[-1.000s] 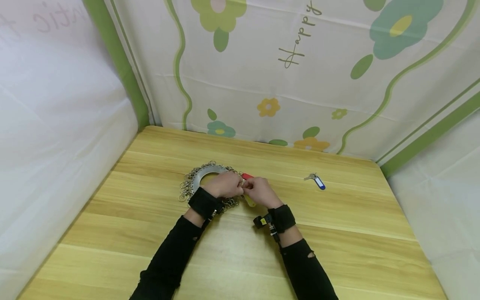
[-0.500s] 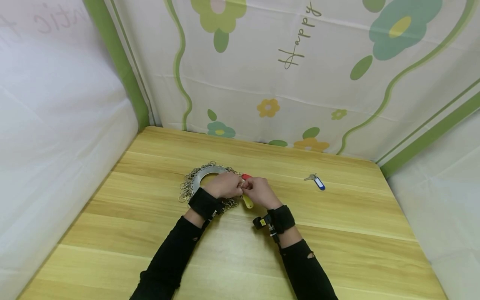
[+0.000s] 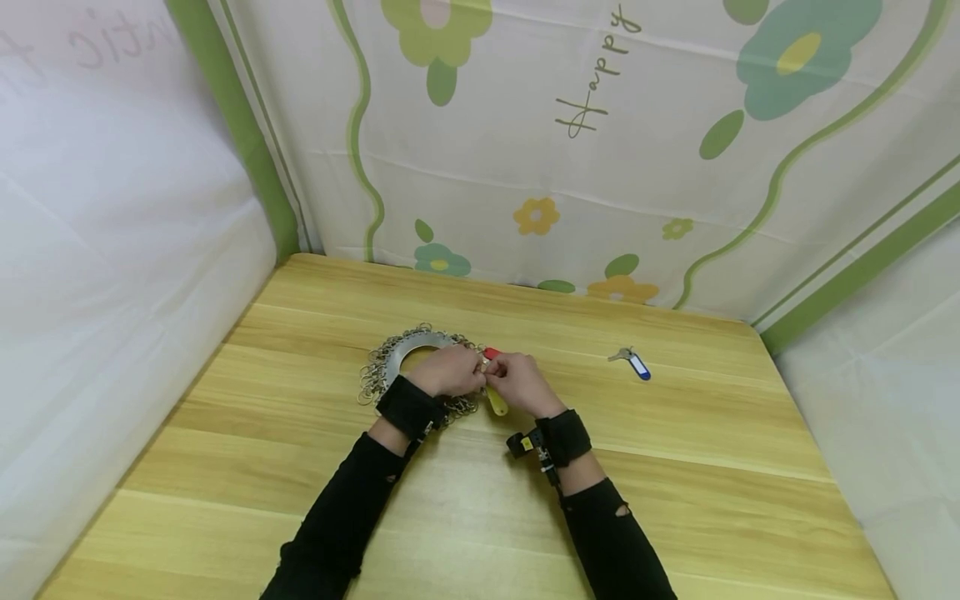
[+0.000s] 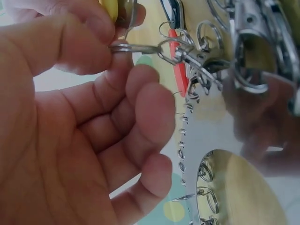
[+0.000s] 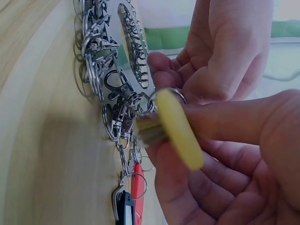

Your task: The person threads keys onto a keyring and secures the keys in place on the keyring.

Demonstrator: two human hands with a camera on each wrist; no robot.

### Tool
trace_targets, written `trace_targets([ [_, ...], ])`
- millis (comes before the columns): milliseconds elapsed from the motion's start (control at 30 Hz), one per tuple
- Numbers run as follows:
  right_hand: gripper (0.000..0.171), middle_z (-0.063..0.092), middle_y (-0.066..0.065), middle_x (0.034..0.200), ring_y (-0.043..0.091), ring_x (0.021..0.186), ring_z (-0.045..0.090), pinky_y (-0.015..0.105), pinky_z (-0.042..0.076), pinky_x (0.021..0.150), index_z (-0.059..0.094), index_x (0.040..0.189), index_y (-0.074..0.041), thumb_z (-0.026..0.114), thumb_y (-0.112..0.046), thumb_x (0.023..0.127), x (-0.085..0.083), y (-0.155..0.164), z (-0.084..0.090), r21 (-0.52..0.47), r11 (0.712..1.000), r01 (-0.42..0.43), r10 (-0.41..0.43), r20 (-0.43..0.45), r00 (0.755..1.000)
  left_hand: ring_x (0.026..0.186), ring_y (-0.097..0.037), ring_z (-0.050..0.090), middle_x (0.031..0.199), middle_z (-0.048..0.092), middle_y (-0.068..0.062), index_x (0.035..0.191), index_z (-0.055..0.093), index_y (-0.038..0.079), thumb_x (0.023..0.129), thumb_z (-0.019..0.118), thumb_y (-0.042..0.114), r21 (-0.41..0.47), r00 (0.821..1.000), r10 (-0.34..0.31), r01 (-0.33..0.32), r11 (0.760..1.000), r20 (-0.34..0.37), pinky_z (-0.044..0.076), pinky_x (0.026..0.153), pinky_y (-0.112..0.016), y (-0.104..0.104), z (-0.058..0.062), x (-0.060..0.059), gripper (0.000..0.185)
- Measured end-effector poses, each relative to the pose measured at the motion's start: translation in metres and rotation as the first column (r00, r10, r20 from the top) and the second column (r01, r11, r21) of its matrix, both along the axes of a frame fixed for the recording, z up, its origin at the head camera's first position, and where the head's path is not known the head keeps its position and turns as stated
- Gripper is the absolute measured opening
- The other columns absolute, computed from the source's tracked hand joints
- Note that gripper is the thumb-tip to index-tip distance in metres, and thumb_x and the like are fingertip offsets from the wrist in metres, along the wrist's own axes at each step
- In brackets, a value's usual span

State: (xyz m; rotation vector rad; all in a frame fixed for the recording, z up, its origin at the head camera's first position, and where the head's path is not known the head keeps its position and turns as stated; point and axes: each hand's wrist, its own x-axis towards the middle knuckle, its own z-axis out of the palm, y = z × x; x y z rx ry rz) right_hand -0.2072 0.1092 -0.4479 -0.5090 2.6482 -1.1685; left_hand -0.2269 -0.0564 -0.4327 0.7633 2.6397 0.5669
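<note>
A flat metal ring plate [image 3: 400,354], its rim full of swivel clasps and split rings, lies on the table under my hands. My left hand [image 3: 453,369] pinches a split ring [image 4: 136,48] between thumb and forefinger; that ring links to a swivel clasp [image 4: 197,61] on the plate. Against it, my right hand [image 3: 519,382] pinches a key [image 5: 151,130], blurred in the right wrist view, with a yellow key tag [image 5: 180,131] hanging in front of the thumb. The exact contact of the right fingertips is partly hidden. A red key tag [image 3: 491,353] hangs just beyond the fingers.
A key with a blue tag [image 3: 638,366] lies apart on the wooden table [image 3: 675,500], to the right. In the right wrist view a black tag [image 5: 125,206] hangs beside the red one. Fabric walls [image 3: 480,167] border the table at the back and sides.
The yellow tag has swung slightly and now hangs more steeply below my right hand. Both hands stay in almost the same place at the plate's right rim.
</note>
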Motion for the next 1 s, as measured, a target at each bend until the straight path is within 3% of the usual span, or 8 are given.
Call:
trace_targets([
  [233,0.010,0.060,0.001,0.072,0.014,0.052,0.048,0.026,0.039,0.049,0.066,0.084,-0.008,0.062,-0.012,0.092,0.0001,0.0024,0.0029,-0.021,0.999,0.037,-0.036,0.012,0.999,0.048,-0.012,0.039,0.058,0.041,0.001,0.066,0.048,0.013,0.094,0.048,0.012,0.035,0.999,-0.011,0.010,0.999,0.049,0.034,0.052,-0.025,-0.0026,0.0017,0.0004,0.029],
  [467,0.011,0.059,0.001,0.070,0.014,0.051,0.047,0.027,0.039,0.049,0.064,0.082,-0.007,0.063,-0.013,0.092,-0.0003,0.0031,0.0024,-0.011,0.998,0.058,-0.058,0.006,0.998,0.051,-0.011,0.040,0.062,0.045,0.001,0.071,0.051,0.011,0.096,0.047,0.009,0.063,0.997,-0.058,0.055,0.996,0.048,0.035,0.053,-0.024,-0.0048,0.0033,0.0000,0.025],
  [1000,0.011,0.059,-0.001,0.071,0.014,0.052,0.048,0.026,0.039,0.050,0.066,0.083,-0.008,0.063,-0.013,0.092,-0.0017,0.0037,0.0004,0.023,1.000,-0.002,0.002,-0.013,1.000,0.045,-0.012,0.037,0.057,0.041,0.001,0.066,0.048,0.012,0.098,0.044,0.015,0.031,0.993,-0.060,0.057,0.998,0.099,0.035,0.050,-0.025,-0.0034,0.0088,0.0025,0.032],
])
